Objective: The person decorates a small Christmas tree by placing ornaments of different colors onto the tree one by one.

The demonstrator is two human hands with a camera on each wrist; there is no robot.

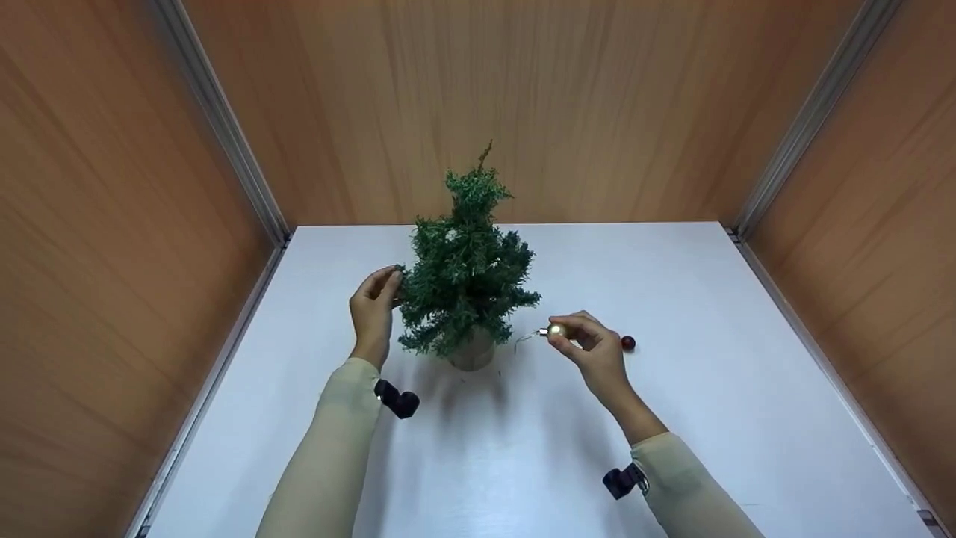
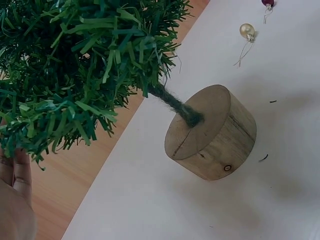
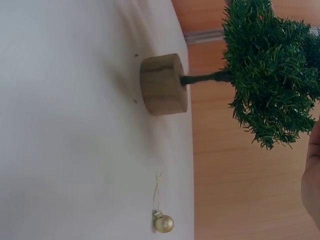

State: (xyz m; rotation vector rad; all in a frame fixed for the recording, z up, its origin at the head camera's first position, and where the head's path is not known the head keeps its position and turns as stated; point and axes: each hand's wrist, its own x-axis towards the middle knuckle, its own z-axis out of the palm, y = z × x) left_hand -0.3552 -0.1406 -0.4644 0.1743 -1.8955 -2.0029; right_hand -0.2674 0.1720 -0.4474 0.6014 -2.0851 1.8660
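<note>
A small green artificial Christmas tree (image 1: 470,261) stands upright on a round wooden base (image 2: 215,135). At its left side my left hand (image 1: 373,310) pinches the tip of a branch between thumb and fingers; foliage partly hides the fingertips in the left wrist view. My right hand (image 1: 594,355) is right of the tree, fingers bent and thumb apart, with nothing seen in it. A gold bauble (image 3: 163,223) with a thin string loop lies on the table below that hand. From the head view, it lines up between the right thumb and forefinger.
A dark red bauble (image 1: 628,343) lies right of the gold one, beyond my right hand. The white table (image 1: 709,299) meets wood-grain panels (image 1: 560,112) at the back and sides. Small dark bits (image 2: 263,157) lie around the wooden base.
</note>
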